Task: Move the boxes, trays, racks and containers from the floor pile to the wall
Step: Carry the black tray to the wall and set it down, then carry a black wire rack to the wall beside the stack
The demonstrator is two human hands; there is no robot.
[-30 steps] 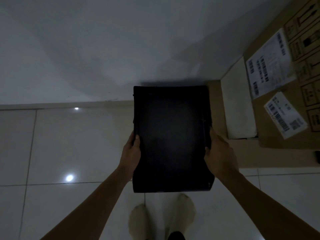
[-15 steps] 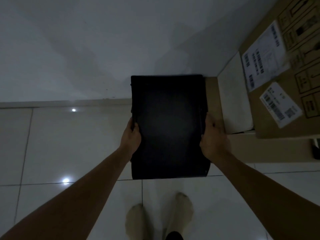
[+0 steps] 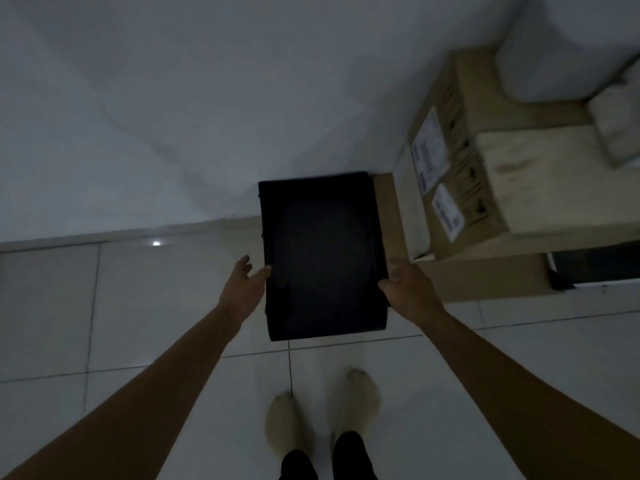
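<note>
A flat black tray (image 3: 322, 254) lies lengthwise in front of me, its far end at the foot of the white wall (image 3: 173, 98) and its near end over the floor tiles. My left hand (image 3: 242, 285) is beside the tray's left edge with fingers spread; only the thumb tip touches the edge. My right hand (image 3: 405, 289) is at the tray's right edge, thumb on the rim and fingers curled at the side. The underside of the tray is hidden.
Right of the tray, cardboard boxes (image 3: 485, 202) with white labels are stacked on a flat carton (image 3: 485, 282) against the wall, with a white sheet (image 3: 403, 202) leaning between. A dark object (image 3: 595, 268) sits further right. My feet (image 3: 291, 424) stand on glossy tiles.
The tray has moved forward and down to the wall's foot. My left hand has let go and spread its fingers. The view has tipped up, showing more of the box stack.
</note>
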